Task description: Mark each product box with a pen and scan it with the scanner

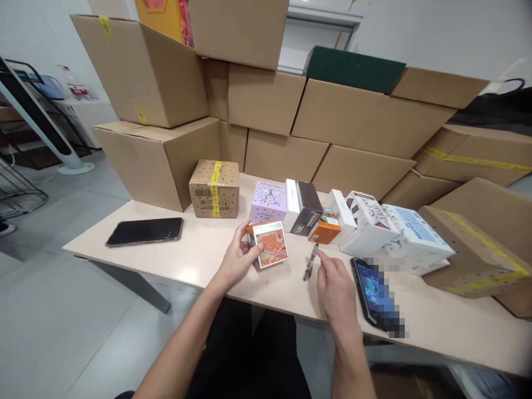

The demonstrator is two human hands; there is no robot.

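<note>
My left hand [241, 255] is closed around a small orange and white box [271, 244] with a colourful picture on its front, its thumb pressing on the front face. The box is tilted towards me, just above the near part of the table. On the right, my right hand [337, 285] is beside a dark, slim pen [311, 262], index fingertip at the pen's upper end. Its fingers reach forward, loosely bent; the thumb is mostly hidden. Beyond both hands stand a lilac box [269, 202] and a small orange box [325, 227].
A black phone [144, 231] lies at left; another device with a lit screen [376, 296] lies near my right hand. White boxes [368, 221] and a dark box [307, 208] stand in the row. A taped carton [215, 189] sits behind. Large cartons [286, 158] wall the table's back.
</note>
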